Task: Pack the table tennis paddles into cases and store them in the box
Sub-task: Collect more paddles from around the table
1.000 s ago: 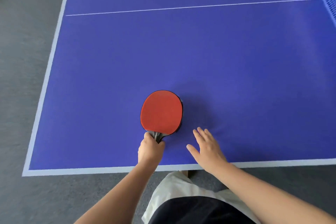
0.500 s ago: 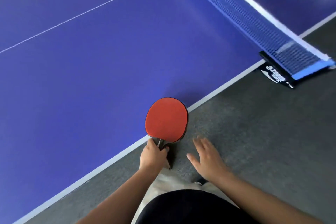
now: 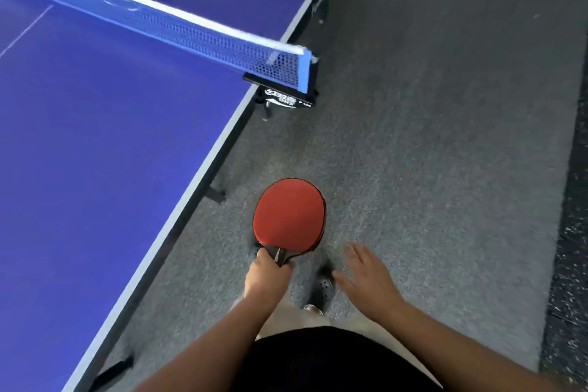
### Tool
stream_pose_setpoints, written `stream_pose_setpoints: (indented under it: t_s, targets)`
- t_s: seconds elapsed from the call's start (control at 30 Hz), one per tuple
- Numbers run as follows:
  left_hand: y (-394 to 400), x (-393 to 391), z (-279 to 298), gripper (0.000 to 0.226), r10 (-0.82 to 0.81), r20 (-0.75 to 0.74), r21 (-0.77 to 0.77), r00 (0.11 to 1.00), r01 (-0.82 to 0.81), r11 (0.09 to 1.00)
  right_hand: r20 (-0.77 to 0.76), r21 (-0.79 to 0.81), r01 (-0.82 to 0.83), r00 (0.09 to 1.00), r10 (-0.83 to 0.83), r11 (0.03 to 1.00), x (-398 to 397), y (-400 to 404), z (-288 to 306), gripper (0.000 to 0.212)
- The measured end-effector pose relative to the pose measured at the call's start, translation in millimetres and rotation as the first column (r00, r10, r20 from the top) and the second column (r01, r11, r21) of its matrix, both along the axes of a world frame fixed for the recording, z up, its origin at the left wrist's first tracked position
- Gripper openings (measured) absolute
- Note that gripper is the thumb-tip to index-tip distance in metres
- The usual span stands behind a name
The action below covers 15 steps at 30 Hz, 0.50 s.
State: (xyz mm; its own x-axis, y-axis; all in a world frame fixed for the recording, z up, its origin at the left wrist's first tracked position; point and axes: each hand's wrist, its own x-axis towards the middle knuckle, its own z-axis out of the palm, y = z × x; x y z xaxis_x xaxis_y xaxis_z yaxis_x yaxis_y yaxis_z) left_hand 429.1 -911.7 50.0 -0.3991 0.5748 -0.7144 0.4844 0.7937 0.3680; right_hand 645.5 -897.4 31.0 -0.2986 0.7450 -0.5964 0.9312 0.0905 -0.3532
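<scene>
The person stands on the grey floor (image 3: 429,143) just off the long side edge of the blue table (image 3: 95,169), and the paddle (image 3: 289,216) is in the air over that floor, clear of the tabletop; the left hand (image 3: 265,277) has its fingers curled tight round the handle, which is almost wholly buried in the fist; only a short dark stub with a pale stripe shows above the knuckles. The paddle's long axis runs straight away from the body, handle toward the person and the rounded blade pointing ahead along the table's edge; the red rubber faces up, a thin black rim showing on its right side; the other face cannot be seen. The right hand (image 3: 369,277) hangs beside it, apart from the paddle, fingers spread and straight, holding nothing; it is somewhat blurred. Ahead, the net (image 3: 191,38) crosses the table and ends at a black clamp (image 3: 286,99) on the side edge; its lettering is too smeared to read. A dark shoe (image 3: 324,289) peeks out between the two wrists; the far half of the table is cut off at the top.
</scene>
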Motion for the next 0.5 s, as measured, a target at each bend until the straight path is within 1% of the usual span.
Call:
stream_pose_setpoints:
  t_s: [0.1, 0.23, 0.3, 0.33, 0.4, 0.5]
  targets:
    - [40, 31, 0, 0.044, -0.083, 0.037, -0.005, 0.996, 0.083, 0.996, 0.012, 0.001, 0.125, 0.992, -0.125, 0.992, 31, 16, 2, 0.107]
    - [109, 65, 0, 0.047, -0.222, 0.048, -0.008, 0.974, 0.223, 0.975, 0.024, 0.002, 0.253, 0.967, -0.253, 0.968, 62, 53, -4, 0.105]
    - [148, 80, -1, 0.046, -0.279, 0.062, 0.003, 0.958, 0.280, 0.960, 0.035, -0.010, 0.303, 0.953, -0.302, 0.953, 76, 79, -7, 0.111]
    - [167, 87, -3, 0.045, -0.302, 0.076, 0.008, 0.950, 0.302, 0.953, 0.046, 0.019, 0.322, 0.945, -0.322, 0.947, 82, 93, -10, 0.113]
    - [205, 101, -6, 0.045, -0.358, 0.096, 0.015, 0.929, 0.358, 0.933, 0.083, 0.054, 0.348, 0.932, -0.351, 0.936, 94, 121, -11, 0.113]
    - [261, 123, -5, 0.047, -0.404, 0.144, 0.005, 0.903, 0.408, 0.913, 0.127, 0.053, 0.376, 0.916, -0.380, 0.925, 110, 166, -6, 0.115]
